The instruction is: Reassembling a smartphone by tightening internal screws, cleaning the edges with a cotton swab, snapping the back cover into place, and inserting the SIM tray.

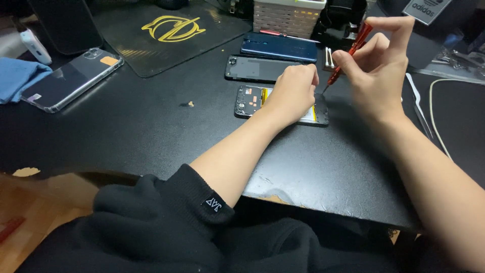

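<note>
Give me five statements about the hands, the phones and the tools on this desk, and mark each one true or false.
1. The right hand holds a red screwdriver. True.
2. The left hand rests on the opened phone. True.
3. The blue phone lies nearer the person than the opened phone. False: it lies farther away, by the basket.
4. The tweezers are held in the left hand. False: they lie on the desk, right of the right hand.
5. A phone in a clear case lies at the left beside a blue cloth. True.
</note>
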